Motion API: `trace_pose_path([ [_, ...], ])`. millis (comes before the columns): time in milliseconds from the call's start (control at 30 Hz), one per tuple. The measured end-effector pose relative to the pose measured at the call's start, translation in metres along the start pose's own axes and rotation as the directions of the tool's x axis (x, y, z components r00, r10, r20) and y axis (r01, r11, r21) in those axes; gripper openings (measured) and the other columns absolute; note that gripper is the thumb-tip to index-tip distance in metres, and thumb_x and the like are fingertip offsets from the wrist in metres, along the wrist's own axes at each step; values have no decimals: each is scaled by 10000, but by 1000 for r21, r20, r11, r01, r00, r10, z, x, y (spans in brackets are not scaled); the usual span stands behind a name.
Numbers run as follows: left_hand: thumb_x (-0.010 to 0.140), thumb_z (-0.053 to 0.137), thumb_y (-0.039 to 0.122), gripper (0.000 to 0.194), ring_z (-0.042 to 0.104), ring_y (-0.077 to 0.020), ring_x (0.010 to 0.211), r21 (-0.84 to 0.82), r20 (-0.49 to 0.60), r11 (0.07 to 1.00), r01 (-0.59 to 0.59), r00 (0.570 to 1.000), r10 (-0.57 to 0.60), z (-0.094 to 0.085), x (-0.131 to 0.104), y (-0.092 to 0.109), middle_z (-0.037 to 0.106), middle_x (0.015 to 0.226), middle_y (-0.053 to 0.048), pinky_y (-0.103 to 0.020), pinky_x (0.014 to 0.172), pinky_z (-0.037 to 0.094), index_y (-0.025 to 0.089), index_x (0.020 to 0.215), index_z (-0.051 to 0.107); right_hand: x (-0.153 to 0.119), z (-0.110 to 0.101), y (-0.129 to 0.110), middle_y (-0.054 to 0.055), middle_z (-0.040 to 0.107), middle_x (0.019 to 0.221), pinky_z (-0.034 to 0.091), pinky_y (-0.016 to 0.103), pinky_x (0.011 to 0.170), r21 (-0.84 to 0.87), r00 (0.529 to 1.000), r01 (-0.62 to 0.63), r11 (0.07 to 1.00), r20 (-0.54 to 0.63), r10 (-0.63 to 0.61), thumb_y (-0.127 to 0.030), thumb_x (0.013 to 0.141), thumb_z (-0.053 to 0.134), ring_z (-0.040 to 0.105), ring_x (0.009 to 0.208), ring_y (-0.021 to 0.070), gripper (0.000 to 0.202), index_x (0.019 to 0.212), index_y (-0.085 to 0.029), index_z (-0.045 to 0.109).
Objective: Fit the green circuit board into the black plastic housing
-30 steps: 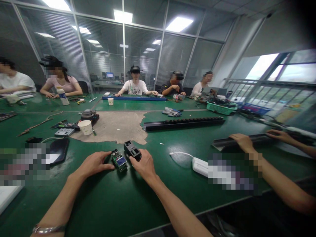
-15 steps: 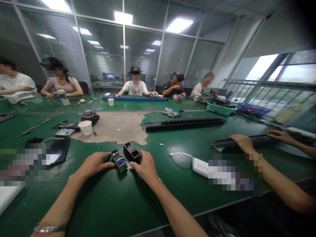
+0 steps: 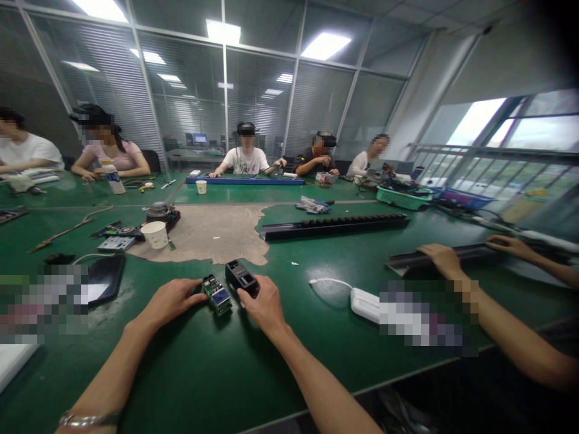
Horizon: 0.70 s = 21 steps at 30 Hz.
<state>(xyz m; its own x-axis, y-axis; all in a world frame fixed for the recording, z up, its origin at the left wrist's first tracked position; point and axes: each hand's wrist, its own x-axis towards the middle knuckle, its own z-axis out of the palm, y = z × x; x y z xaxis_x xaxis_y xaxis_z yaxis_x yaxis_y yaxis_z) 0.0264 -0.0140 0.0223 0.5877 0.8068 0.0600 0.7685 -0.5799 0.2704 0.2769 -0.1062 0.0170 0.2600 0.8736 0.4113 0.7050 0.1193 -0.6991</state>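
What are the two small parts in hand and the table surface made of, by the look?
Small green part by the left hand: looks like a bare circuit board, green with a blue screen-like patch. Black block at the right hand: probably moulded plastic, matte, with recessed openings on top. Table: green mat, slightly glossy, likely rubber or vinyl; a worn patch shows a grey-brown layer beneath.

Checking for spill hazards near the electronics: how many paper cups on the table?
2. One paper cup stands left of the worn bare patch, beside the black device. The other cup is farther back near the blue strip. Clutter may hide more.
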Motion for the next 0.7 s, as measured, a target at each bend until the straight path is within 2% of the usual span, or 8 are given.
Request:
trace_pose_path([
  [100,900,426,588,526,635,-252,963,13,4,1000,-15,1000,15,-1,0,2,693,1121,-76,-290,752,436,259,1275,592,-1,-6,-14,46,648,867,465,278,714,113,999,34,993,-39,-30,-346,810,634,597,764,175,226,963,-180,645],
  [233,908,436,553,462,636,-245,988,13,4,1000,-17,1000,17,-1,0,3,703,1103,-54,-280,777,431,296,1254,602,-8,-7,-34,33,651,833,458,268,685,168,997,74,983,-12,-73,-408,830,624,598,740,167,249,933,-183,648],
  [400,895,475,517,452,629,-247,1002,34,16,999,9,1000,-10,-1,-1,2,698,1118,-61,-282,795,423,295,1271,590,-13,3,-46,56,651,819,455,286,700,49,996,81,995,26,-82,-423,782,669,602,787,199,261,849,-172,640],
  [700,853,511,519,514,642,-259,917,8,16,999,36,999,-36,-7,-2,6,710,1022,-77,-287,726,425,266,1296,574,-10,11,-58,91,653,915,479,326,786,-62,991,40,997,130,-31,-465,753,680,622,866,227,341,919,-174,619],
])
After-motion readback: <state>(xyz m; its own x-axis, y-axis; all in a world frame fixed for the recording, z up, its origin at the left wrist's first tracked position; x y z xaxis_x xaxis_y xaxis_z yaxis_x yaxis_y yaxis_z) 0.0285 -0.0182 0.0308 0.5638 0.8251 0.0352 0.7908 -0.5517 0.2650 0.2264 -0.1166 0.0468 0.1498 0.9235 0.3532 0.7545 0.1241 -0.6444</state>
